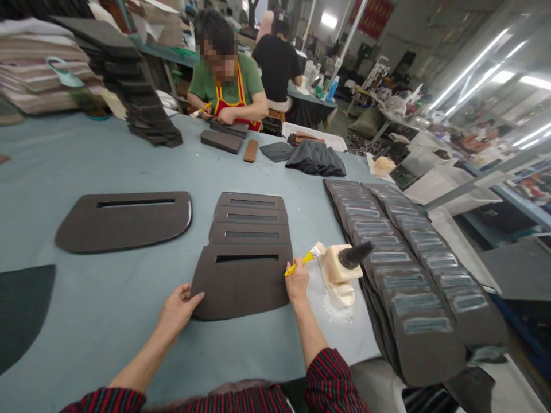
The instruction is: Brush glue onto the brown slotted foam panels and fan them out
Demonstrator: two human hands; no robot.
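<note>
A dark brown panel [241, 284] with a long slot near its top lies in front of me, the nearest of a row of several overlapping slotted panels [253, 216]. My left hand [177, 310] holds its lower left edge, thumb on top and the other fingers bent beside it. In my right hand [298, 281] is a yellow-handled brush [306, 259], its pale bristles pointing up and right. That hand rests against the panel's right edge. Close to the bristles stands a cream, glue-crusted container [338, 265] with a black conical piece on it.
Overlapping slotted panels [422, 324] with pale marks around their slots fan out at right. Another slotted panel [124, 226] lies at left, beside a dark sheet [23, 310]. Across the table, a co-worker in a green shirt [248, 77] handles dark pieces near stacked parts [221, 141].
</note>
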